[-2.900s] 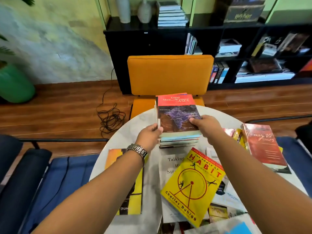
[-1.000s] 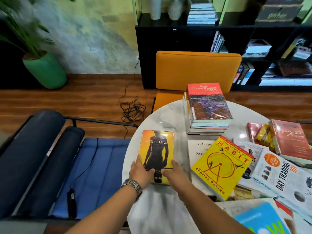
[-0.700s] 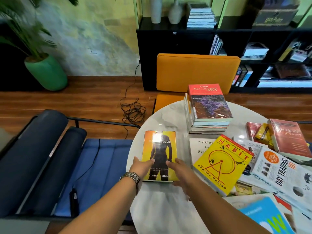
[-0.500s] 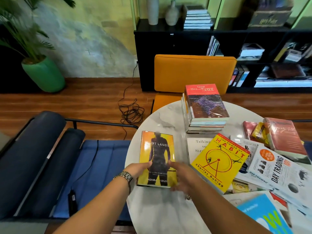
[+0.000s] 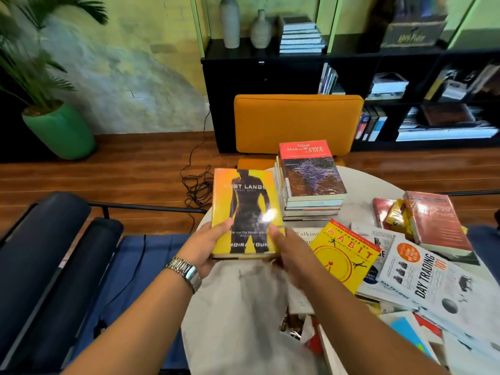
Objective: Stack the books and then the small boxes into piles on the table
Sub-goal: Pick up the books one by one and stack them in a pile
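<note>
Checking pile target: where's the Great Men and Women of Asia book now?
Head view: Great Men and Women of Asia book tops the pile at the table's far edge, before the orange chair.

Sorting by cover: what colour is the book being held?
Orange-yellow book with a dark figure silhouette; head view.

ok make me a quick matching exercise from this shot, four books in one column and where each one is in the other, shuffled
Books:
1. orange-yellow book
2. Great Men and Women of Asia
3. The Power of Habit
4. Day Trading 101

Places:
A. on top of the pile
B. lying flat at the table's right side
C. held by the left hand and right hand
D. lying just right of the right hand

Pairs: 1-C, 2-A, 3-D, 4-B
</note>
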The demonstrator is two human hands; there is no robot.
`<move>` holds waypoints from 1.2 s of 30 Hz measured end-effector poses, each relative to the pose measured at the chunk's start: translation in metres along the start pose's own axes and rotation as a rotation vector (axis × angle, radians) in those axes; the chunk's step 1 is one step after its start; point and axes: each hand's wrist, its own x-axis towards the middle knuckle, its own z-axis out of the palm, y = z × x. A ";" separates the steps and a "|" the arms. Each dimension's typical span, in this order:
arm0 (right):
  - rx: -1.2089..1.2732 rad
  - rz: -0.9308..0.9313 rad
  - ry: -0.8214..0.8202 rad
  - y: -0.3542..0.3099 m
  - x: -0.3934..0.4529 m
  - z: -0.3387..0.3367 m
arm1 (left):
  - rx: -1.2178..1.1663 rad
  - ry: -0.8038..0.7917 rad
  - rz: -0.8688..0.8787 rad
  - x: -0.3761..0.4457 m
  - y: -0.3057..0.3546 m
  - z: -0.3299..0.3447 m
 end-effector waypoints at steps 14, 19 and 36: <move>-0.156 -0.013 0.250 -0.089 0.091 -0.141 | 0.327 -0.033 0.145 0.086 0.061 0.144; -0.247 0.010 0.302 -0.095 0.127 -0.159 | 0.406 0.002 0.178 0.112 0.060 0.159; -0.681 -0.098 0.400 -0.078 0.165 -0.170 | 0.619 0.013 0.197 0.143 0.042 0.160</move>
